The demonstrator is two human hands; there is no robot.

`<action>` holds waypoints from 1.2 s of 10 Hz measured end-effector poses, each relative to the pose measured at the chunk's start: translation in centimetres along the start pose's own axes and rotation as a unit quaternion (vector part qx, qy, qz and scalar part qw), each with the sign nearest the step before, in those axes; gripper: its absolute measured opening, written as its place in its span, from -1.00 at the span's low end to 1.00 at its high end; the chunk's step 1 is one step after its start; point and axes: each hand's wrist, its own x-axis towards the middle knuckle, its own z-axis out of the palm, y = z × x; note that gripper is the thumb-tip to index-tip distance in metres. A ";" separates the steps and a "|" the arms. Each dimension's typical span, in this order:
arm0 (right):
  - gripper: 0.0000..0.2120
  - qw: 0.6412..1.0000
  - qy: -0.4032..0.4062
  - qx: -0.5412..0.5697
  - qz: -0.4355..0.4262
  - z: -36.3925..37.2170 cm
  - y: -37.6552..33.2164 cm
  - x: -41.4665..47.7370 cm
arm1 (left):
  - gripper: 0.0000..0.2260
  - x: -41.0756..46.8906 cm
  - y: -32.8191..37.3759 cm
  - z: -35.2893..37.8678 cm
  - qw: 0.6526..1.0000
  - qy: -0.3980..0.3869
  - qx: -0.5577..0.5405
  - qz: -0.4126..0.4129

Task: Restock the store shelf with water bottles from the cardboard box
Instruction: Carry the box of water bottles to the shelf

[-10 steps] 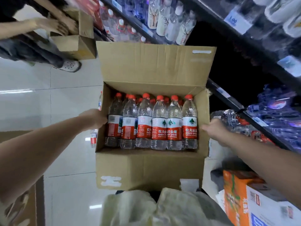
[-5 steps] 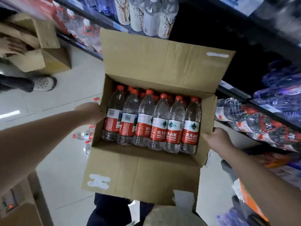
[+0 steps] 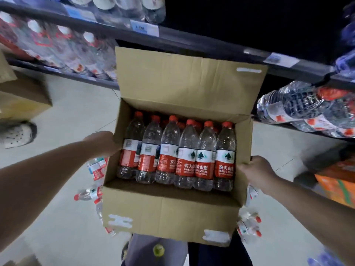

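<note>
The box [image 3: 169, 212] fills the middle of the view, held off the floor [image 3: 73, 116] in front of the person's legs, with its far flap [image 3: 188, 81] standing up toward 12 o'clock. Inside, the bottles [image 3: 184, 152] stand upright in tight rows, red caps up, packed against the far wall and leaving a bare strip at the near wall. The left hand [image 3: 101, 144] is at 9 o'clock against the box's left wall; its fingertips are hidden by the cardboard, so I cannot tell whether they curl round the edge or lie flat. The right hand [image 3: 254, 172] at 3 o'clock grips the right wall near its rim, fingers curled onto the cardboard. The shelf [image 3: 192, 45] runs across at 12 o'clock, with a dark, seemingly unfilled bay right behind the flap and wrapped packs [image 3: 307, 110] at 2 o'clock. Loose bottles [image 3: 89, 194] lie on the floor at 7 and 5 o'clock. The step in hand looks like carrying the box to the gap; no bottle has been taken out here. Next, the box probably needs setting down close under the bay, clear of the loose bottles, so that a hand is freed to lift bottles by the neck; the load looks heavy and the walls may buckle.
</note>
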 end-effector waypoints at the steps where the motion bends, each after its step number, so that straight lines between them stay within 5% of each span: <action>1: -0.80 1.000 0.008 -0.013 -0.014 2.9 1.4 4.5 | -0.54 5.0 0.2 3.8 1.000 -0.004 0.003 -0.006; 2: -0.79 1.000 0.016 -0.016 -0.019 5.0 1.7 7.4 | -0.67 7.8 0.1 6.3 0.999 0.008 0.039 0.001; 4: -0.79 0.999 0.012 -0.024 -0.019 8.6 1.9 14.1 | -0.63 15.7 -0.5 12.3 0.999 -0.016 0.029 -0.010; 12: -0.68 0.998 0.035 -0.048 -0.025 11.9 0.4 20.0 | -0.59 20.7 1.0 12.4 0.998 0.034 0.041 -0.029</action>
